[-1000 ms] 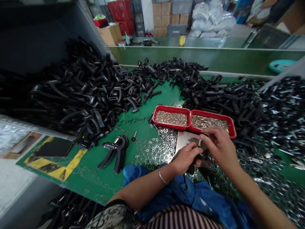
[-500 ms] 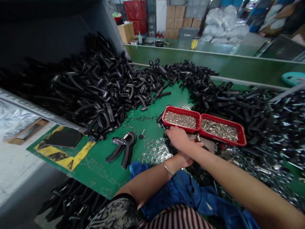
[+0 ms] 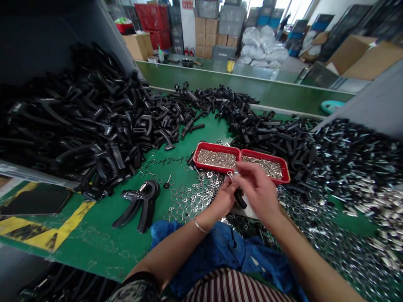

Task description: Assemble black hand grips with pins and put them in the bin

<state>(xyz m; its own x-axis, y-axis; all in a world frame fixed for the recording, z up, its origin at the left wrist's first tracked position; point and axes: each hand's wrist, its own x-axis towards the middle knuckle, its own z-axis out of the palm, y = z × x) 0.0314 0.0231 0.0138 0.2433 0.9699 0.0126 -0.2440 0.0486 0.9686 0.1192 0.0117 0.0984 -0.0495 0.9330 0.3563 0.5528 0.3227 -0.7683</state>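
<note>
My left hand (image 3: 223,200) and my right hand (image 3: 256,189) meet above the green table, just in front of two red trays (image 3: 217,148) of small metal parts. The left fingers are closed round a black plastic piece (image 3: 241,199). With pinched fingers the right hand holds a small metal ring (image 3: 231,174) at the top of that piece. Loose metal rings (image 3: 192,198) lie scattered on the table below and left of the hands. An assembled black hand gripper (image 3: 138,203) lies to the left.
Big heaps of black plastic handles (image 3: 94,121) cover the left and back of the green table (image 3: 103,247). A heap of metal springs (image 3: 355,176) fills the right. A blue cloth (image 3: 226,251) lies on my lap. Boxes and crates stand far behind.
My right hand reached left to the rings by the tray, then came back up to the left hand holding a small ring. The view shifted slightly.
</note>
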